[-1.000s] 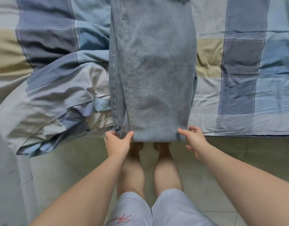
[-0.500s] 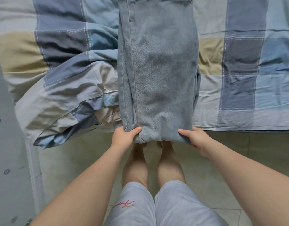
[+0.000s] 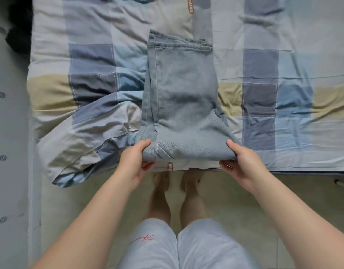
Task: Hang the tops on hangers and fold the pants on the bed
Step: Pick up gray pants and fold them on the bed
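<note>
Light blue jeans (image 3: 182,98) lie folded lengthwise on the checked bed (image 3: 283,105), their hems at the far end. The near folded end is raised a little off the bed edge. My left hand (image 3: 136,162) grips the near left corner of the jeans, thumb on top and fingers underneath. At the near right corner my right hand (image 3: 241,162) grips the fold the same way. No tops or hangers are in view.
A bunched checked duvet (image 3: 85,136) lies left of the jeans and hangs over the bed edge. Something dark (image 3: 19,30) sits at the far left corner. Tiled floor (image 3: 274,200) and my legs are below the bed edge.
Both hands have lifted the near end of the jeans and carried it up onto the bed. The view has pulled back, showing the hems and more of the bed.
</note>
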